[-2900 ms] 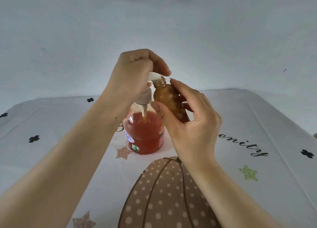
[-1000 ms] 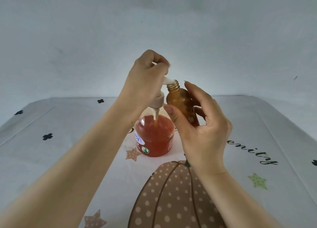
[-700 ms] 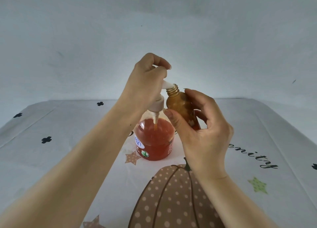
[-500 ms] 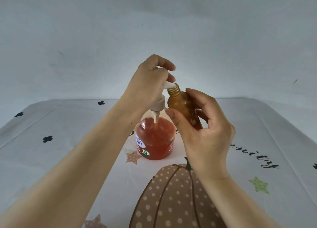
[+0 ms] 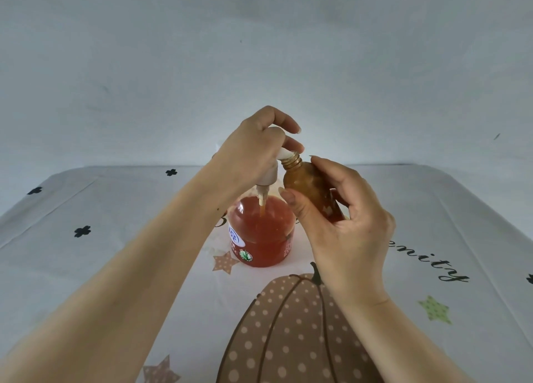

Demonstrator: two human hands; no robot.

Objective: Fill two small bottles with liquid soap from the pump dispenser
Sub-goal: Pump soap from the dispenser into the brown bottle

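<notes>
Left hand [image 5: 253,151] curled over pump dispenser [image 5: 261,232] head; right hand [image 5: 346,229] clamping amber bottle [image 5: 308,189]. Tablecloth [image 5: 115,209] script: "enity". Dispenser label illegible.

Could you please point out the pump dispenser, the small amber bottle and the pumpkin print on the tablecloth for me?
pump dispenser [image 5: 261,235]: head view, on its soap-filled body.
small amber bottle [image 5: 306,187]: head view, on its side below the threaded neck.
pumpkin print [image 5: 288,333]: head view, on its dotted middle.
</notes>
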